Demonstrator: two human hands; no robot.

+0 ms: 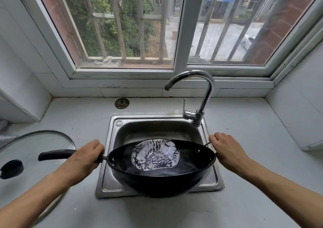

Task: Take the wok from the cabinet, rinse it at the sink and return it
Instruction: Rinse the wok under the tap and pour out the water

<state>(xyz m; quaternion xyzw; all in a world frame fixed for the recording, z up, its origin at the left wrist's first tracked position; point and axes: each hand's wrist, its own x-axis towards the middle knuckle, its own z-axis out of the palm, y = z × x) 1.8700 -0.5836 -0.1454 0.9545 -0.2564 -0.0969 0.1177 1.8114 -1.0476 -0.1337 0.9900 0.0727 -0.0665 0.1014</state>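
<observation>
A black wok (157, 182) hangs over the steel sink (111, 158), tilted slightly away from me, with a rippling pool of water in its bowl. My left hand (83, 159) grips the long black handle close to the rim. My right hand (225, 149) holds the small loop handle on the opposite side. The chrome faucet (201, 95) arches over the back of the sink, and no water runs from its spout.
A glass lid (35, 145) with a black knob lies on the grey counter to the left. A round drain strainer (122, 103) sits behind the sink. A barred window runs along the back wall. White tiled walls close both sides.
</observation>
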